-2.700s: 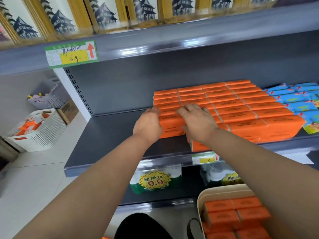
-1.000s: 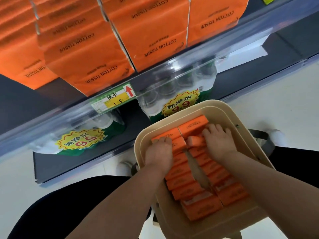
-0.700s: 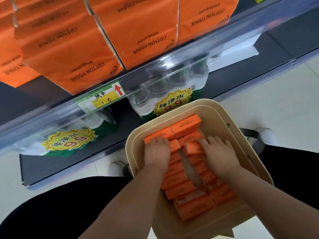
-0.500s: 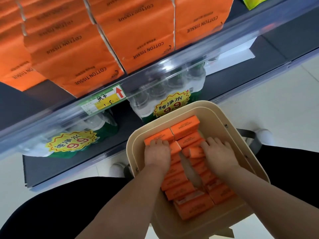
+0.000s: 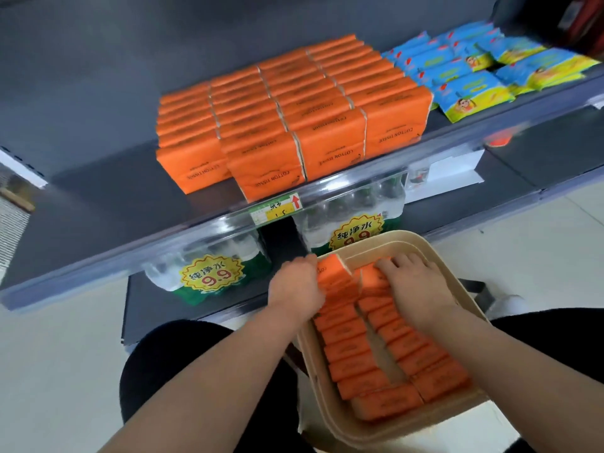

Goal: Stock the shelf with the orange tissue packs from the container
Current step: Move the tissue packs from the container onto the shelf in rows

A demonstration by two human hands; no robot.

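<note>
A beige container (image 5: 456,279) sits low in front of me, filled with several orange tissue packs (image 5: 354,361) in two rows. My left hand (image 5: 295,286) grips a raised orange pack (image 5: 331,273) at the container's far left corner. My right hand (image 5: 415,284) is curled over the far packs of the right row (image 5: 371,277), gripping them. On the dark shelf (image 5: 108,194) above, several orange packs (image 5: 294,116) stand in tight rows marked "COTTON TISSUE".
Blue and yellow packets (image 5: 470,73) lie right of the orange rows. Bare shelf lies left of them. A price tag (image 5: 276,209) is clipped on the shelf lip. Bottled water packs (image 5: 209,273) with 9.9 stickers fill the lower shelf. White floor tiles surround the container.
The camera tilted up, so the shelf rows came into view. My left hand lifted a pack up at the container's far left edge; the right hand stayed on the far right packs.
</note>
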